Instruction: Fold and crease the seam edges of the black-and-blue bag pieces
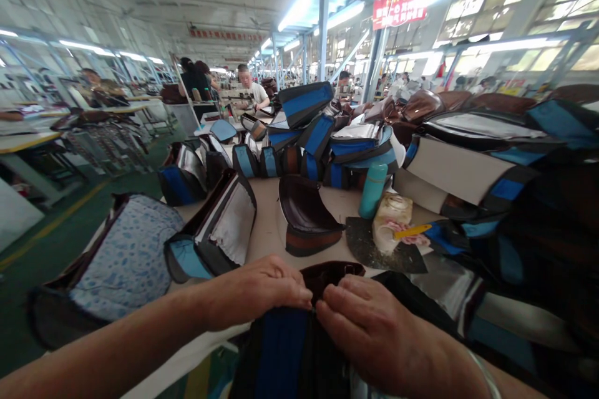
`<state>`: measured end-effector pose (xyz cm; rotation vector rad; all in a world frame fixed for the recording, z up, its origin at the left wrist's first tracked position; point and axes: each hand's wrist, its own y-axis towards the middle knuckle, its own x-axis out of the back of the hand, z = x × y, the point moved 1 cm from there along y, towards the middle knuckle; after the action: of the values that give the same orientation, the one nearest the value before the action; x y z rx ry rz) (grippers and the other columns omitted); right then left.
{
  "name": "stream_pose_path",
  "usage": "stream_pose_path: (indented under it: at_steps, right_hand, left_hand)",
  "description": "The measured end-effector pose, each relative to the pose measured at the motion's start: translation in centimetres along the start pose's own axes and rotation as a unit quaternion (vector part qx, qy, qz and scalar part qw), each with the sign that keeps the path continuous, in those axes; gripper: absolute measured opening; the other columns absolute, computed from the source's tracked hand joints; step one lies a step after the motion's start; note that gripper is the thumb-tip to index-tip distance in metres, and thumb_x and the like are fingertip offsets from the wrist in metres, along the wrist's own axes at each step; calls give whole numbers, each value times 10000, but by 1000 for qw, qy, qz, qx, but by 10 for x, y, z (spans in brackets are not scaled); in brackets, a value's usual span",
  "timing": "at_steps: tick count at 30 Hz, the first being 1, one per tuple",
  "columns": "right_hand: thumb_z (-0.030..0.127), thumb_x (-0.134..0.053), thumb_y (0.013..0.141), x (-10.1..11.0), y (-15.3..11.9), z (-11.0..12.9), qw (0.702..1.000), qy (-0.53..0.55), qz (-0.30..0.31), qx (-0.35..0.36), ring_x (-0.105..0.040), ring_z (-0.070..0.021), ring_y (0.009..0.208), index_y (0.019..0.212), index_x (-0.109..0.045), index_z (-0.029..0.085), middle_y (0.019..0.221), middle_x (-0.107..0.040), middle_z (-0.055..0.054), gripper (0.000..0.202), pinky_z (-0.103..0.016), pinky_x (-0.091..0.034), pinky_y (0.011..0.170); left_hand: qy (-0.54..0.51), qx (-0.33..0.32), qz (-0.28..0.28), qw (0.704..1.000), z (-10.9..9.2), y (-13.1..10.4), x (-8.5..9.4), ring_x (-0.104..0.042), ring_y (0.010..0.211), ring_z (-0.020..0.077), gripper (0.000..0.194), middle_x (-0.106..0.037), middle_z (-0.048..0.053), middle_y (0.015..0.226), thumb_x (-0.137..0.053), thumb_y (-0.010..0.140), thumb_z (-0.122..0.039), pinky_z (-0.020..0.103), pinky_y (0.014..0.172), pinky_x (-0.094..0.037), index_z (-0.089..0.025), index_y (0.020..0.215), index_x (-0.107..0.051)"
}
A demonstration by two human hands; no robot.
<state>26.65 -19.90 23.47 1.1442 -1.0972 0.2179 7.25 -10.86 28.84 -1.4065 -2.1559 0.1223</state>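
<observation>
A black bag piece with a blue stripe [285, 352] is close in front of me, at the bottom middle. My left hand [266, 287] has its fingers closed on the top edge of this piece. From the other side my right hand [360, 315] pinches the same edge, its fingertips almost meeting the left ones. Dark brown lining [330, 274] shows just behind the fingers. Beyond the hands, a curved brown and black bag piece [311, 218] lies on the table [264, 224]. The fingertips' undersides are hidden.
A teal bottle [373, 190], a whitish glue-smeared container [393, 218] and a yellow-handled brush [412, 230] stand right of centre. Bag pieces with white lining [229, 224] and blue-patterned lining [126, 249] lie left. More bag pieces [458, 168] are heaped right. Co-workers sit farther back.
</observation>
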Motion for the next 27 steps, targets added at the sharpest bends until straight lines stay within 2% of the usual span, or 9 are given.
stream_pose_path:
  at_steps: [4,7,10,11,13,17,20,24,27]
  right_hand:
    - [135,-418,964,7,-2,9,997,-47,37,37,-493,-200,693,1030,-655,90,829,-652,-85,250,-363,-415,611]
    - [170,-393,1002,4,-6,8,991,107,24,-77,-546,-172,761,1052,-639,123,889,-662,-72,255,-318,-465,675]
    - [296,-394,1044,2,-8,-4,906,330,7,-266,-573,-123,841,1086,-614,180,932,-641,-28,252,-257,-466,749]
    - [331,-398,1047,2,-7,-9,880,378,21,-286,-560,-113,835,1052,-615,188,917,-623,-13,259,-251,-455,757]
    - [360,-417,1041,2,-3,-14,863,428,63,-261,-510,-105,806,931,-595,187,872,-570,7,272,-247,-427,752]
    - [300,-419,1020,-5,0,-12,902,387,60,-184,-411,-106,718,770,-450,198,774,-467,27,272,-262,-353,680]
    - [310,-398,1022,-13,-6,-8,917,341,42,-202,-379,-112,690,736,-393,206,734,-429,31,305,-288,-307,665]
    - [488,-395,1029,-13,-11,-13,846,449,48,-282,-326,-99,657,700,-377,201,709,-367,45,437,-275,-275,606]
    - [560,-421,1007,-8,-7,-17,793,521,78,-305,-269,-87,625,704,-406,193,687,-317,55,476,-266,-234,549]
  left_hand:
    - [30,4,22,999,6,0,-3,-307,642,122,424,-356,-34,678,-558,939,-515,283,585,-251,-162,706,-526]
    - [91,-27,9,995,5,-3,-7,-387,681,125,401,-424,-29,721,-546,950,-511,270,618,-298,-162,753,-556]
    - [143,-54,-26,988,-2,-6,-14,-442,715,127,372,-473,-23,755,-500,980,-459,265,653,-332,-170,748,-527]
    - [158,-60,-36,985,-4,-7,-16,-450,719,127,366,-479,-22,757,-486,989,-438,264,661,-335,-173,739,-514]
    - [178,-72,-45,980,-9,-8,-20,-452,720,127,369,-480,-20,751,-475,995,-420,262,665,-336,-176,719,-488]
    - [185,-89,-30,978,-10,-8,-18,-423,686,120,417,-445,-21,724,-489,986,-448,255,636,-325,-177,674,-428]
    - [115,-46,-6,992,-3,-9,-6,-419,645,117,488,-460,-21,696,-496,972,-570,247,599,-325,-166,701,-528]
    - [37,-36,18,998,4,-9,14,-601,884,187,573,-676,63,946,-430,991,-636,261,810,-448,-148,1001,-729]
    - [103,-48,38,993,1,-6,20,-566,823,162,457,-631,39,897,-534,967,-571,236,764,-439,-154,902,-708]
